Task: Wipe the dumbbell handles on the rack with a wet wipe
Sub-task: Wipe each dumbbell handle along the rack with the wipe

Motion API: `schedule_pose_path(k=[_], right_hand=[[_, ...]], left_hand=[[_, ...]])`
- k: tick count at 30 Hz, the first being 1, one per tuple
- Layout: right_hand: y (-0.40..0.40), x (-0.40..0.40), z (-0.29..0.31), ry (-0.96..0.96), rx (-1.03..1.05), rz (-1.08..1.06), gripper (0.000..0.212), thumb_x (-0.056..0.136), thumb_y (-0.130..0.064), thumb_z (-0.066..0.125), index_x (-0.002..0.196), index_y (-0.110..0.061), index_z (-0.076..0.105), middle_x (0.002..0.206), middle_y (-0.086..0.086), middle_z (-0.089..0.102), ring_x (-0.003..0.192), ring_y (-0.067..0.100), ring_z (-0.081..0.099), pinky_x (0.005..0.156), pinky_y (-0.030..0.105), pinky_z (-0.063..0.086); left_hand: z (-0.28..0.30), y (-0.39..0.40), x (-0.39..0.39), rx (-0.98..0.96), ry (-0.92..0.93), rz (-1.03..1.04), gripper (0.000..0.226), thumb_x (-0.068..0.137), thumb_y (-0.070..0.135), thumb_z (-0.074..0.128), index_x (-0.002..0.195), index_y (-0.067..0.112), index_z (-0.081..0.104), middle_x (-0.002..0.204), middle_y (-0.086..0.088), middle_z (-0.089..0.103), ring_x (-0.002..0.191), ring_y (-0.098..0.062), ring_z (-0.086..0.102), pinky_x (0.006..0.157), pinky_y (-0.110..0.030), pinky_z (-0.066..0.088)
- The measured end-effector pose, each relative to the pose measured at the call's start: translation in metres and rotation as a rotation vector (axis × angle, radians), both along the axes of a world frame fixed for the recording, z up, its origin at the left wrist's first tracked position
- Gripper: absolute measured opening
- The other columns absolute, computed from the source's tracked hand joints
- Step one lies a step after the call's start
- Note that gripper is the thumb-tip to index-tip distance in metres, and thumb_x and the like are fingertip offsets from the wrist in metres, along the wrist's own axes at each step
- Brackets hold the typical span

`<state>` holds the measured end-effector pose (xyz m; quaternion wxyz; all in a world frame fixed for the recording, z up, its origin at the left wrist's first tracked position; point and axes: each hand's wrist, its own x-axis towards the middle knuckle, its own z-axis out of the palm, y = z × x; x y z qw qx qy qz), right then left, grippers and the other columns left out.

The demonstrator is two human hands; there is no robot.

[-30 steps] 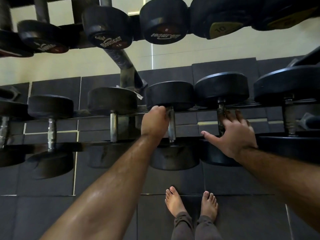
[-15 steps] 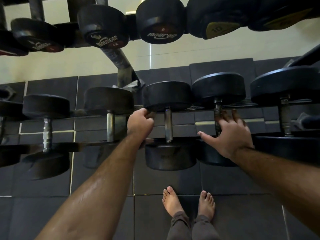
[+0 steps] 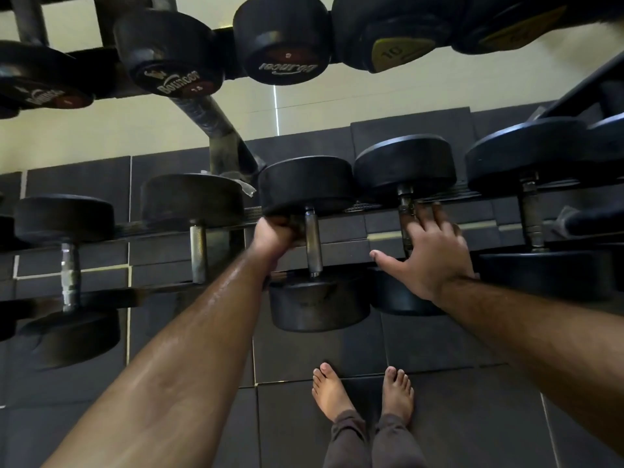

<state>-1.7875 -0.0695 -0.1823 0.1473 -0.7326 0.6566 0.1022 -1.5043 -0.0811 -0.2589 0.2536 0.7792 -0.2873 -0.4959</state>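
**A Gym's Free-Weight Corner**

The place was a gym. A dark metal two-tier dumbbell rack point(image 3: 216, 136) stood against a cream painted wall point(image 3: 101, 130). On its upper tier sat black round rubber dumbbells printed "Bouncer" point(image 3: 280, 45); on its lower tier lay larger black dumbbells with knurled steel handles point(image 3: 312, 243). Beneath the rack spread dark grey rubber floor tiles point(image 3: 472, 417), where bare feet point(image 3: 332, 393) stood.

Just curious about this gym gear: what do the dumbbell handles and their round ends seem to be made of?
The handle looks like bare metal: grey, with a dull shine. The round ends look like black rubber, matte and scuffed, though coated metal is possible.
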Motion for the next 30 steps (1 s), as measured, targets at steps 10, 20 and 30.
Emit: schedule_pose_path(k=[10, 20, 30], right_hand=[[0.0, 0.0, -0.001, -0.003, -0.005, -0.011, 0.117, 0.074, -0.101, 0.031, 0.161, -0.023, 0.045, 0.172, 0.003, 0.033, 0.158, 0.033, 0.026, 0.12, 0.058, 0.037], [0.001, 0.0, 0.0, 0.013, -0.016, -0.014, 0.117, 0.074, -0.102, 0.034, 0.159, -0.022, 0.048, 0.171, 0.004, 0.036, 0.157, 0.034, 0.029, 0.12, 0.058, 0.038], [0.001, -0.001, -0.001, 0.014, -0.006, -0.009, 0.118, 0.073, -0.102, 0.033, 0.157, -0.02, 0.049, 0.169, 0.007, 0.04, 0.156, 0.036, 0.032, 0.12, 0.06, 0.038]], left_hand=[[-0.024, -0.003, 0.015, 0.015, -0.17, -0.279, 0.017, 0.08, -0.001, 0.078, 0.09, 0.013, 0.078, 0.081, 0.004, 0.074, 0.073, -0.011, 0.068, 0.071, -0.029, 0.059], [-0.025, 0.0, 0.007, -0.018, 0.056, -0.028, 0.028, 0.078, -0.015, 0.076, 0.095, 0.007, 0.077, 0.093, -0.012, 0.077, 0.084, -0.026, 0.072, 0.063, -0.031, 0.062], [0.005, 0.007, 0.037, 0.19, -0.076, -0.271, 0.013, 0.073, 0.013, 0.076, 0.082, 0.003, 0.076, 0.069, -0.014, 0.074, 0.058, -0.025, 0.068, 0.07, -0.051, 0.059]])
